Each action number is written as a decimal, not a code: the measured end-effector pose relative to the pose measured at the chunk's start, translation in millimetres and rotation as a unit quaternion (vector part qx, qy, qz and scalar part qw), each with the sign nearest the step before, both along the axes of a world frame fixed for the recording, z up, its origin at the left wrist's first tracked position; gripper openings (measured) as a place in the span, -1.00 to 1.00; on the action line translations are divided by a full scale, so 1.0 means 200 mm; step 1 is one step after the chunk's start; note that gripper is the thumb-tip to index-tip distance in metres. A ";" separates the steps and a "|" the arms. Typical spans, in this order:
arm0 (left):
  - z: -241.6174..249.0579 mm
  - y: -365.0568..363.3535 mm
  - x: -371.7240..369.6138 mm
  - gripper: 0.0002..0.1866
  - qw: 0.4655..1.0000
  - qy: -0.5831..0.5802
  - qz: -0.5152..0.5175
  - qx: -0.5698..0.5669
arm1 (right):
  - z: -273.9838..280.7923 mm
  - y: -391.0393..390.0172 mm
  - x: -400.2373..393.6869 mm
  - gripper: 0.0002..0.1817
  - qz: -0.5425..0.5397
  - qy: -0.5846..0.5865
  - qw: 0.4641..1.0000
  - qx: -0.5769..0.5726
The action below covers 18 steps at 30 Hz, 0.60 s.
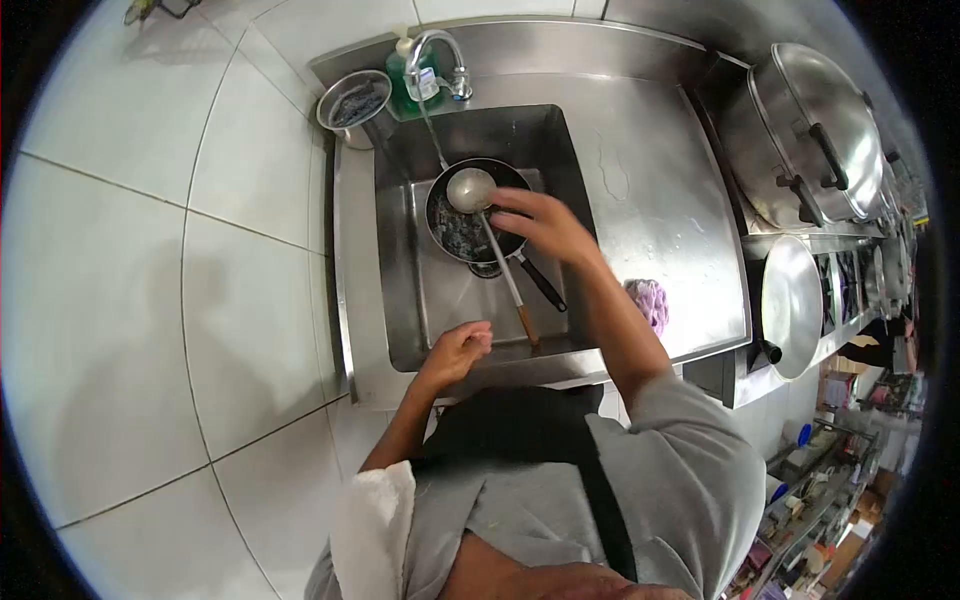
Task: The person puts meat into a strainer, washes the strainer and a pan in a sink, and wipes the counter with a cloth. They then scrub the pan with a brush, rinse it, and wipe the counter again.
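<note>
A ladle with a round metal bowl and a wooden handle end lies slanted across a black frying pan in the sink. My right hand reaches over the pan, fingers stretched and apart, fingertips right at the rim of the ladle's bowl. Below the wooden end, to its left, my left hand hangs over the sink's near edge with its fingers curled together and nothing showing in them. Water from the faucet runs down to the pan's rim. Dark, foamy wet residue covers the pan's inside.
The steel sink has a drainboard on its right, where a purple scrubbing cloth lies. A metal container and a green soap bottle stand at the back left. Large pots and a wide pan are farther right.
</note>
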<state>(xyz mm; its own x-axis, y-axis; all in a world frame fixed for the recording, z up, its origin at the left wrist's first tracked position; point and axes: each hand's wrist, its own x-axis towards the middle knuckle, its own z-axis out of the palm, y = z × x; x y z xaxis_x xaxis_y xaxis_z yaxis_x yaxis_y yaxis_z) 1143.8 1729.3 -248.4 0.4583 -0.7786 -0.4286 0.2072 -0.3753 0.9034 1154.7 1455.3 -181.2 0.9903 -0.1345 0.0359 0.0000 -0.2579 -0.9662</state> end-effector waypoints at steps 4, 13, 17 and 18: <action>0.05 -0.17 0.26 -0.50 0.973 -0.207 -0.025 -0.103 | -0.02 -0.04 -0.85 -0.47 -0.291 0.128 0.922 -0.220; 0.63 -0.93 0.31 -0.58 0.934 -0.208 -0.209 -0.200 | -0.29 -0.03 -1.33 -0.51 -0.522 0.061 0.847 -0.085; 0.38 -1.00 -0.02 -0.61 0.935 -0.089 -0.304 -0.159 | -0.12 -0.15 -1.41 -0.50 -0.474 -0.122 0.845 0.212; 0.33 -0.99 -0.09 -0.64 0.933 -0.049 -0.317 -0.162 | -0.08 -0.16 -1.44 -0.50 -0.460 -0.148 0.832 0.272</action>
<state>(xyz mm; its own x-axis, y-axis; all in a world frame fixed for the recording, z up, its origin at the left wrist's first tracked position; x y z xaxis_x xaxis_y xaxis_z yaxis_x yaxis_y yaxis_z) 1125.6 1530.7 -183.2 -0.1140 -0.9881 -0.1035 -0.0527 -0.0981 0.9938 866.1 1423.3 -197.0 0.4187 -0.9065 -0.0540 0.3033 0.1956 -0.9326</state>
